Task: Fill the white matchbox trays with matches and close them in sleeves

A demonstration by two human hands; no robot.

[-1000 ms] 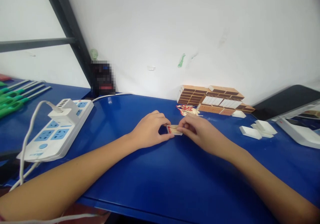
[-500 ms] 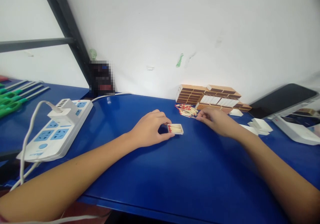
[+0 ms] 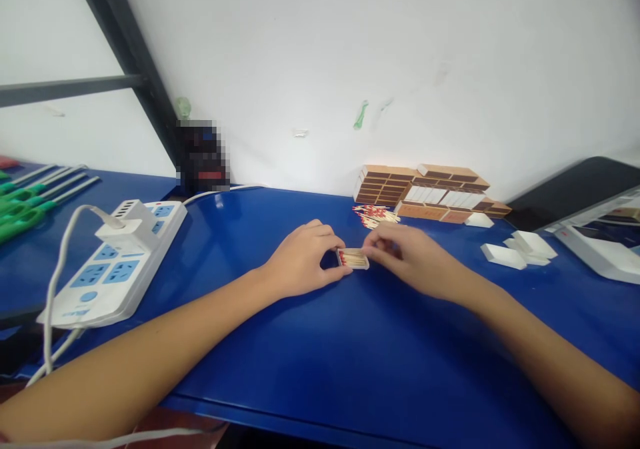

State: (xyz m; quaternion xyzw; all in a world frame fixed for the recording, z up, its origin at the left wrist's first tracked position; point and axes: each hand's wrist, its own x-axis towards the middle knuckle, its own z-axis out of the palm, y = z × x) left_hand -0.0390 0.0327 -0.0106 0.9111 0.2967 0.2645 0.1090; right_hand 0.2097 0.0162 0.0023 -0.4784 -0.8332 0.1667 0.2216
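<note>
A small white matchbox tray [image 3: 367, 267] lies on the blue table, holding a layer of matches [image 3: 354, 257] with red heads at the left. My left hand [image 3: 310, 259] grips the tray's left end between thumb and fingers. At its right end is my right hand [image 3: 403, 255], thumb and forefinger pinched on what looks like a match, mostly hidden by the fingertips. Just behind the right hand spreads a loose pile of red-headed matches [image 3: 375, 215].
Stacked matchboxes [image 3: 385, 183] stand along the wall. Several small white trays [image 3: 505, 255] lie to the right, before a dark-screened device [image 3: 575, 192]. A power strip [image 3: 120, 272] with a white cable sits at left, near green-handled tools [image 3: 23, 209].
My right hand has moved left and toward me, from the edge of the match pile to the tray's right end. My left hand keeps its grip on the tray.
</note>
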